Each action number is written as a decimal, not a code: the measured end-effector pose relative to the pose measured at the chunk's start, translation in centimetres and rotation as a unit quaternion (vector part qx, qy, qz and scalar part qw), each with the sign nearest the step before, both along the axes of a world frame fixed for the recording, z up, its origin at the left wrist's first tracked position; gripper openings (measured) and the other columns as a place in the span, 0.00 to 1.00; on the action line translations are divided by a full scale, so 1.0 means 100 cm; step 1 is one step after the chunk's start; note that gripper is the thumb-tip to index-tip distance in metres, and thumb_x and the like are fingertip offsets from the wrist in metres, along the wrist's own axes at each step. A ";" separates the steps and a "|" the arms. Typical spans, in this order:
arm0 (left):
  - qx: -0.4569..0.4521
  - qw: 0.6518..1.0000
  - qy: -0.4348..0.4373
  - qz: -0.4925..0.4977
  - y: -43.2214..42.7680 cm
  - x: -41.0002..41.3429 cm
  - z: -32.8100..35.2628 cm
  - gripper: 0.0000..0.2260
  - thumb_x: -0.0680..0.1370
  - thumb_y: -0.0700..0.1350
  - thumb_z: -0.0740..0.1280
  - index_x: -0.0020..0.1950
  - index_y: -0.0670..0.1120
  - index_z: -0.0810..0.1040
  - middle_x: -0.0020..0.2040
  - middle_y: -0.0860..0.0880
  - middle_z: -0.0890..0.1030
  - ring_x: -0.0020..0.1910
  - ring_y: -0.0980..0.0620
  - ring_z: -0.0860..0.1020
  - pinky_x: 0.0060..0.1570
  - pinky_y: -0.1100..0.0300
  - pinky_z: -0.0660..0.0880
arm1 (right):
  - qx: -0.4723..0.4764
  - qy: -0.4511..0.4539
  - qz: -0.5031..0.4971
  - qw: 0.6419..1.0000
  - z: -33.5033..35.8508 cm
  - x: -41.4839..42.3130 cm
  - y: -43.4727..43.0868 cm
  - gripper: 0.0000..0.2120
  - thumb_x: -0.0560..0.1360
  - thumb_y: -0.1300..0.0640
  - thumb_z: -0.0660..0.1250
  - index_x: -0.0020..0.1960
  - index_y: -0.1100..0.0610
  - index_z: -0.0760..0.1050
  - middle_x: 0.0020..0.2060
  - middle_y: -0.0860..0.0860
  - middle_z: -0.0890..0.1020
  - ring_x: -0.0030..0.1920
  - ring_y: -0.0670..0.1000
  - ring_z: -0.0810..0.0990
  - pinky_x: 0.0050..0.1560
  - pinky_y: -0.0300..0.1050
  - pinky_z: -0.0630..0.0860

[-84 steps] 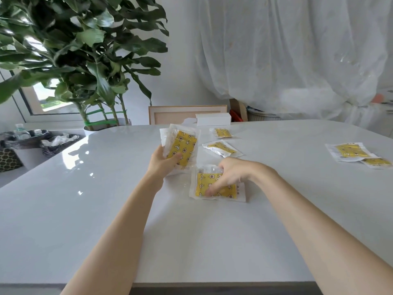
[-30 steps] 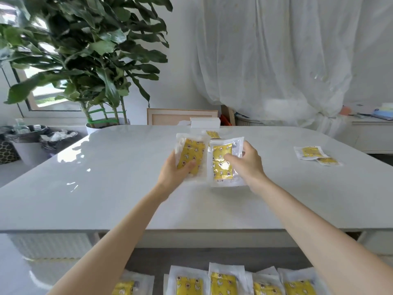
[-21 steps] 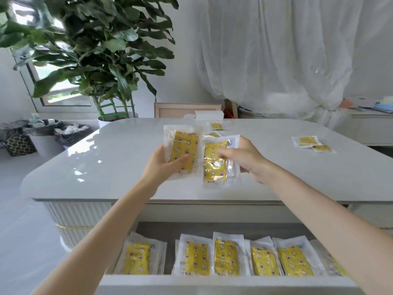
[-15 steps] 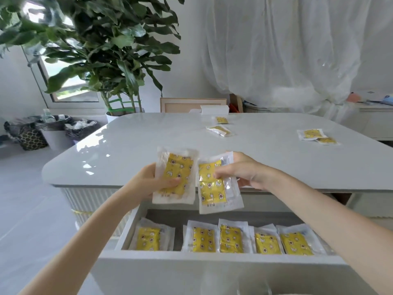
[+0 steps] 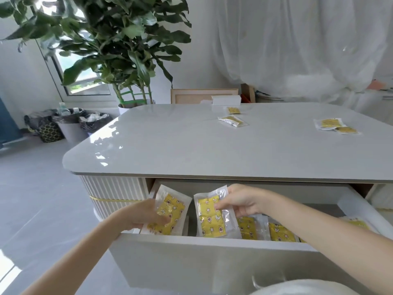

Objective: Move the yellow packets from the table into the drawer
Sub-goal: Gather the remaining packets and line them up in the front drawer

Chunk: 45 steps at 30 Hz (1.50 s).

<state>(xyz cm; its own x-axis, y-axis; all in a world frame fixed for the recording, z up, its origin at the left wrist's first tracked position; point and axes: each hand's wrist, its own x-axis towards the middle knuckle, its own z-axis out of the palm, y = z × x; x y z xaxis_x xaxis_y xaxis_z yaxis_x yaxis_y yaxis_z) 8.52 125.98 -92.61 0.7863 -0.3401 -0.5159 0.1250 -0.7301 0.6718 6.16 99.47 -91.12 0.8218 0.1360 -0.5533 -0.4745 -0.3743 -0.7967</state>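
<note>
Here, at 6 o'clock, an open white drawer (image 5: 212, 258), pulled out from beneath a glossy pale-grey rounded table (image 5: 191, 150). Holding two packets over its front part, one in each hand.

At 7 o'clock, left hand (image 5: 144, 216) gripping a yellow star-patterned packet in clear plastic wrap (image 5: 170, 213). Thumb pressed across the yellow face, fingers curled behind. Tilted, with the top leaning toward 1 o'clock and the lower edge hidden behind the drawer's front wall.

At 5 o'clock, right hand (image 5: 242, 201) pinching a second yellow packet of the same kind (image 5: 210, 218) by its right side. Thumb on the front, fingers curled round the crinkled clear margin. Standing nearly upright, bottom edge also dipped below the front wall. Just beside each other, these two held packets, with a narrow gap between.

Toward 4 o'clock inside the drawer, more yellow packets (image 5: 280, 232) lying in a row, partly covered by the right forearm.

Lying on the tabletop near 1 o'clock, a pair of yellow packets (image 5: 232, 120), close to a small white rectangular cardboard box (image 5: 226, 100) at the far edge. At 3 o'clock, another pair (image 5: 328, 123), touching each other.

Behind the table at 11 o'clock, a large leafy green potted plant (image 5: 119, 39). At 9 o'clock, on the floor, grey waste bins lined with dark bags (image 5: 70, 124). From 12 to 2 o'clock, a draped white translucent plastic sheet (image 5: 297, 39).
</note>
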 end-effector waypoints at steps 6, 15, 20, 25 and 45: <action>0.105 0.994 -0.028 -0.006 -0.006 0.003 -0.007 0.34 0.73 0.46 0.72 0.74 0.44 0.59 0.57 0.50 0.78 0.52 0.53 0.78 0.41 0.67 0.75 | 0.034 0.060 -0.047 0.997 -0.026 0.005 0.002 0.11 0.75 0.70 0.66 0.57 0.66 0.75 0.47 0.60 0.83 0.43 0.55 0.84 0.37 0.49 0.83; 0.340 0.913 -0.209 -0.080 -0.021 -0.007 -0.004 0.47 0.70 0.54 0.74 0.77 0.44 0.45 0.62 0.45 0.75 0.54 0.47 0.77 0.48 0.57 0.75 | -0.270 -0.069 0.072 0.958 -0.035 -0.001 0.014 0.27 0.69 0.56 0.76 0.64 0.54 0.68 0.55 0.53 0.77 0.53 0.52 0.78 0.44 0.41 0.77; 0.467 0.826 -0.262 -0.177 -0.028 0.000 0.000 0.51 0.68 0.56 0.75 0.78 0.52 0.43 0.72 0.45 0.57 0.67 0.45 0.66 0.53 0.56 0.74 | -0.362 -0.106 0.119 0.918 -0.032 -0.003 0.016 0.28 0.68 0.49 0.76 0.64 0.55 0.73 0.58 0.51 0.78 0.55 0.51 0.76 0.46 0.41 0.73; 0.518 0.780 -0.166 -0.310 -0.036 0.016 0.004 0.47 0.69 0.45 0.76 0.77 0.58 0.48 0.74 0.50 0.62 0.73 0.46 0.61 0.65 0.50 0.69 | -0.365 -0.093 0.158 0.913 -0.028 -0.002 0.017 0.33 0.68 0.50 0.76 0.69 0.56 0.69 0.63 0.52 0.76 0.60 0.52 0.77 0.47 0.41 0.73; 0.407 0.862 -0.124 -0.275 -0.035 0.026 0.004 0.42 0.73 0.61 0.67 0.78 0.49 0.47 0.78 0.49 0.56 0.75 0.46 0.59 0.72 0.50 0.61 | -0.374 -0.099 0.179 0.905 -0.032 0.007 0.012 0.20 0.75 0.55 0.69 0.65 0.57 0.73 0.59 0.52 0.78 0.54 0.52 0.80 0.44 0.40 0.77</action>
